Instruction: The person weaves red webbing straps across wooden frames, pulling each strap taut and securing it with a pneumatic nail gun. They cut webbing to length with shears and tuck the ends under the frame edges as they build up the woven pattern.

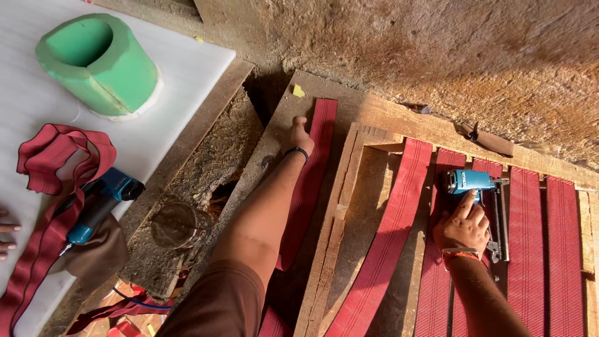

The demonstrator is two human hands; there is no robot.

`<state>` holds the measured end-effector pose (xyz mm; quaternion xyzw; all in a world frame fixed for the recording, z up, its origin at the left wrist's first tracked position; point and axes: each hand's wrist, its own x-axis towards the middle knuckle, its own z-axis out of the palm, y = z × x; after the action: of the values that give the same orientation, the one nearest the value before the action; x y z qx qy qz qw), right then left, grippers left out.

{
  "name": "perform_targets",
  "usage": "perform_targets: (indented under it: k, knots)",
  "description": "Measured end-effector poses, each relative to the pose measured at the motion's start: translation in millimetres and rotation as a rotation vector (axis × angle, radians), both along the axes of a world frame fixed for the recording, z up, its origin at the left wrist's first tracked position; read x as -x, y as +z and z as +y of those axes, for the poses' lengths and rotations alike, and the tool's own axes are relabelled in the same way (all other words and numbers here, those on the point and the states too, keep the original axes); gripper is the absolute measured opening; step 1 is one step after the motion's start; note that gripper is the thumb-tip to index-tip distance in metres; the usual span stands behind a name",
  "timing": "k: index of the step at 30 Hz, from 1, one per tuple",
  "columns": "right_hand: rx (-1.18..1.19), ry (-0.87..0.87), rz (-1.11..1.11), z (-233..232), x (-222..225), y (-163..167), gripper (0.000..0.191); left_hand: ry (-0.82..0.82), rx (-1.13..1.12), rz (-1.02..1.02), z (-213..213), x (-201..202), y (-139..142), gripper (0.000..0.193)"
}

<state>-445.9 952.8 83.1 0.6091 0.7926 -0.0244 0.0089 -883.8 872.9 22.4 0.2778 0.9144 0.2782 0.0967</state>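
We see the left hand (298, 136) stretched far out, its grip pressed flat on the far end of a red webbing strap (312, 181) that lies along the board beside the wooden frame (340, 212). The right hand (463, 226) has its grip closed around a blue staple gun (471, 182), whose nose rests on another red strap near the top rail of the frame.

To do this well, we judge that the strap should be pulled tight and straight before the gun is fired, and the gun kept square to the wood.

Around us: a loose strap (387, 237) lies slanting across the frame, a green foam cylinder (100, 62) stands on a white sheet (187, 68), a second blue tool (100, 203) lies among tangled webbing, and another person's fingers (7, 240) show at the left edge
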Motion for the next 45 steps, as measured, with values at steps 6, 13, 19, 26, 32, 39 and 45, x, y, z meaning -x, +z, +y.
perform_targets:
  k: [6, 13, 19, 26, 32, 39, 45]
  knots:
    - [0.008, -0.002, -0.004, 1, -1, 1, 0.088, -0.127, 0.084, 0.093, -7, -31, 12, 0.067]
    - [0.041, 0.009, -0.024, 8, -5, 4, 0.09, -0.22, -0.489, -0.286, -34, -93, 98, 0.047]
    - [-0.032, -0.012, 0.043, 0, 7, 59, 0.104, -0.611, -0.793, -0.27, -119, -195, 157, 0.062]
    - [0.551, 0.045, 1.621, -64, 73, 82, 0.026, -0.665, -0.533, -0.519, -187, -254, 172, 0.054]
    - [0.547, 0.176, 1.49, -79, 62, 94, 0.014, -0.625, -0.694, -0.389, -174, -237, 175, 0.028]
    - [0.623, 0.191, 1.409, -99, 60, 124, 0.025, -0.51, -0.618, -0.424, -121, -221, 188, 0.03]
    - [0.493, 0.323, 1.093, -93, 57, 124, 0.031, -0.38, -0.596, -0.301, -111, -229, 171, 0.019]
